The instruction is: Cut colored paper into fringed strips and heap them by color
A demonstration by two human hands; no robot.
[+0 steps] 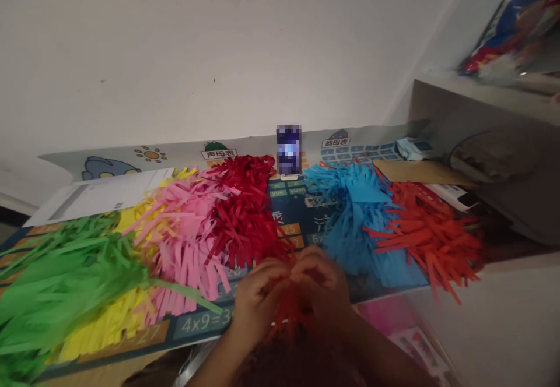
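Observation:
My left hand [261, 294] and my right hand [322, 285] meet at the front edge of the table, fingertips pinched together on a red-orange fringed paper piece [292, 305]. Its strips hang below and between my hands; part of it is hidden by my fingers. Just beyond lies a dark red fringed bundle [245, 218], with a pink one [188, 241] to its left. To the right of my hands is a blue bundle [361, 224], and an orange-red bundle [433, 238] overlaps its right side.
Green fringes [74, 288] and yellow fringes [109, 329] cover the left of the printed mat [199, 323]. A phone [289, 150] stands at the back against the wall. White sheets [100, 194] lie back left; a brown envelope [422, 171] and shelf [485, 101] are right.

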